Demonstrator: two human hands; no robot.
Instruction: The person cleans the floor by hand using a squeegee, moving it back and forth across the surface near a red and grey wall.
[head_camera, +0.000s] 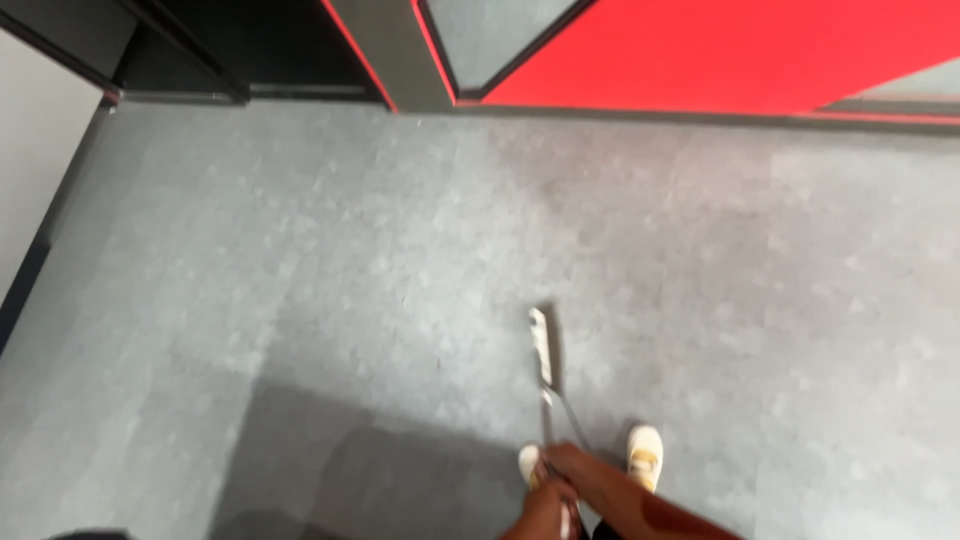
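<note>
I look down at a grey floor (400, 260). A long-handled floor tool rests its narrow pale head (541, 345) on the floor in front of me. Its thin metal shaft (547, 415) runs back toward my body. My right hand (572, 468) grips the shaft higher up, with the forearm coming in from the lower right. My left hand (543, 515) is closed around the handle just below it at the bottom edge. Motion blur hides the fingers' detail.
My two pale shoes (645, 455) (528, 462) stand either side of the shaft. A red panel with a dark frame (700, 50) runs along the far side. A dark opening (250, 45) lies at far left, beside a white wall (30, 180). A shadow (330, 460) darkens the near floor.
</note>
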